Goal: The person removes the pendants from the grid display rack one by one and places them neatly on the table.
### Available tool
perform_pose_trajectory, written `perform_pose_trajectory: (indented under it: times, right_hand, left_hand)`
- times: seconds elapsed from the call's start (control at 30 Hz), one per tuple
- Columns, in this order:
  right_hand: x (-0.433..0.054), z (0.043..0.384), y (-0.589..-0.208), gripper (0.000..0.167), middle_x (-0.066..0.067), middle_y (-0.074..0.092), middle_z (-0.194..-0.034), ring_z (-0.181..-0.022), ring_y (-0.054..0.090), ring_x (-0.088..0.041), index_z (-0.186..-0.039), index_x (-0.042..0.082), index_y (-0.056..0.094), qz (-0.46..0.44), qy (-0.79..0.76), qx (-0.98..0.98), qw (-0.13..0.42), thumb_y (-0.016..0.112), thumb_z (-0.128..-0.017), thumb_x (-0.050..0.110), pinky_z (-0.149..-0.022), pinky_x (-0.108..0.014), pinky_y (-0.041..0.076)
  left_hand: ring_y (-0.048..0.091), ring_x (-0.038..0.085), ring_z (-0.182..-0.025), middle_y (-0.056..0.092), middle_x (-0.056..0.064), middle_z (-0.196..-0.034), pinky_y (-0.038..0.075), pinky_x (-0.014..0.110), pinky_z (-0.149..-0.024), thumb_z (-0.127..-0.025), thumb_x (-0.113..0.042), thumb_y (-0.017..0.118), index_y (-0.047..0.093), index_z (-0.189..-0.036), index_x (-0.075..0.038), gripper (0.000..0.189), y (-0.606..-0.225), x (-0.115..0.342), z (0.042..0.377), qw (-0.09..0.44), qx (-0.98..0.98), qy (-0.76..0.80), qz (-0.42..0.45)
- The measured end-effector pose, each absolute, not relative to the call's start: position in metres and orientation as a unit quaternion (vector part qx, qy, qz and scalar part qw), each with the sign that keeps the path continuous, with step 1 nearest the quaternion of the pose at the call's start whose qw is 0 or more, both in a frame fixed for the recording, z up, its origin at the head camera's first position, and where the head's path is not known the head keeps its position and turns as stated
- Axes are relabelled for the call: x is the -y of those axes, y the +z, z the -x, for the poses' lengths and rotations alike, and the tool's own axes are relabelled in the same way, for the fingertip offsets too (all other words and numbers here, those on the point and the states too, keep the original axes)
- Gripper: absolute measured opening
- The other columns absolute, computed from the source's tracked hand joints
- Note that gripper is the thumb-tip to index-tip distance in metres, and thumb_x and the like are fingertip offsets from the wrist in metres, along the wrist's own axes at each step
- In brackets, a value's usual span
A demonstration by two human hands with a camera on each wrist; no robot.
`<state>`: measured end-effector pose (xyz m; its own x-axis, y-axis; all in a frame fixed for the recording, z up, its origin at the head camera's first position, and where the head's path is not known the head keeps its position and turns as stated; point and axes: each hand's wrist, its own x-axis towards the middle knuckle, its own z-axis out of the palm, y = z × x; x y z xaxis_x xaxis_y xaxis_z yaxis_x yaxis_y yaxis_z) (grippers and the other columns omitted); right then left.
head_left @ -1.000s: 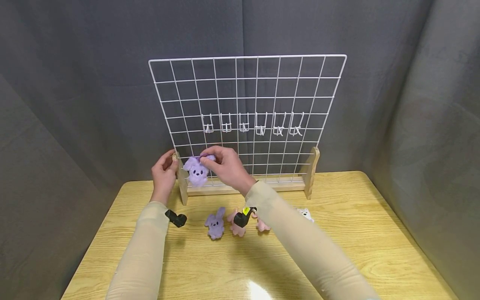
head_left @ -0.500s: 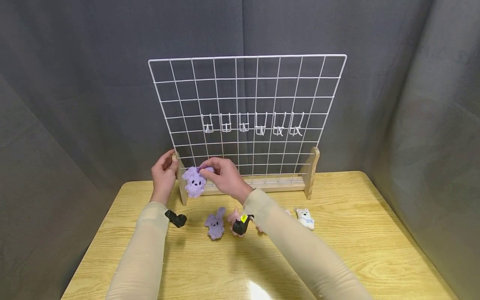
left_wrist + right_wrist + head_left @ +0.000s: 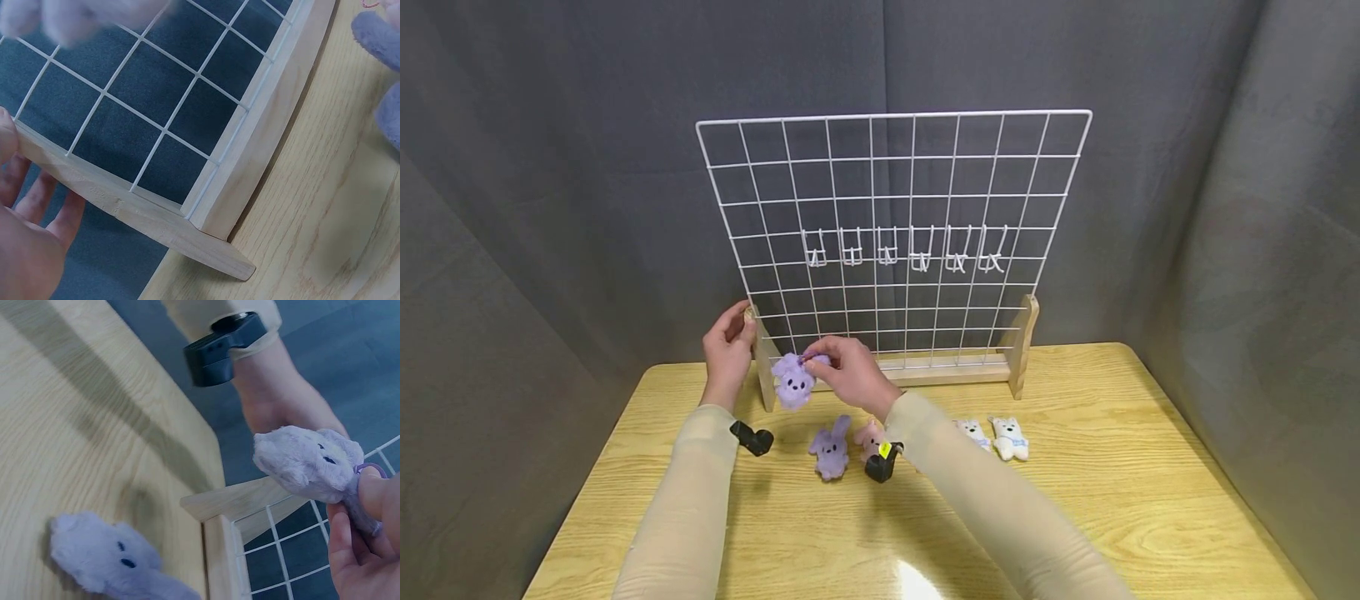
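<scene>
My right hand (image 3: 852, 373) pinches a purple plush bunny (image 3: 793, 387) by the top, near one ear and its small purple ring. The bunny hangs in front of the grid's lower left corner, above the table. In the right wrist view the bunny (image 3: 309, 459) shows its black eyes, with the thumb over the ring. My left hand (image 3: 727, 354) grips the left wooden upright (image 3: 762, 358) of the grid stand. In the left wrist view its fingers (image 3: 39, 199) reach behind the wood, with the thumb at the front. A second purple bunny (image 3: 831, 451) lies below on the table.
The white wire grid (image 3: 891, 158) stands upright in its wooden base, with a row of white hooks (image 3: 887, 247) across its middle. On the wooden table (image 3: 1150, 483) lie a pink plush (image 3: 869, 437) and two white plush bears (image 3: 1011, 438), partly behind my right arm.
My right hand has come down with the purple bunny, from in front of the grid to nearer the table. Both white bears now show beside the sleeve. My left hand stays on the upright.
</scene>
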<state>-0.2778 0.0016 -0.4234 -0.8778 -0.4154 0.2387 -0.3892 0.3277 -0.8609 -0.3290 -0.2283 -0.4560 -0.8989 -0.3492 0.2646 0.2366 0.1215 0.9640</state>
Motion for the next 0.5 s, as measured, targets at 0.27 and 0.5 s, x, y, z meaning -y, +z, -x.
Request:
perform_pose_trajectory:
  times: [0.27, 0.5]
  right_hand:
    - [0.005, 0.276, -0.444, 0.013, -0.003, 0.071, -0.087, -0.069, 0.051, -0.005, -0.111, 0.006, 0.077, 0.249, -0.487, -0.837, 0.013, 0.072, -0.101, 0.012, -0.062, -0.020, 0.044]
    - [0.012, 0.272, -0.463, 0.010, 0.003, 0.071, -0.094, -0.074, 0.052, -0.005, -0.107, 0.010, 0.080, 0.238, -0.480, -0.843, 0.037, 0.074, -0.100, 0.013, -0.065, -0.020, 0.044]
  left_hand:
    - [0.063, 0.010, -0.103, 0.066, 0.019, -0.132, 0.050, 0.015, -0.073, -0.105, -0.003, 0.061, 0.065, -0.142, -0.011, 0.038, -0.455, 0.228, 0.327, 0.223, 0.719, -0.657, -0.040]
    - [0.062, 0.009, -0.104, 0.066, 0.016, -0.133, 0.050, 0.016, -0.076, -0.106, -0.006, 0.061, 0.065, -0.143, -0.014, 0.038, -0.454, 0.227, 0.325, 0.218, 0.724, -0.653, -0.047]
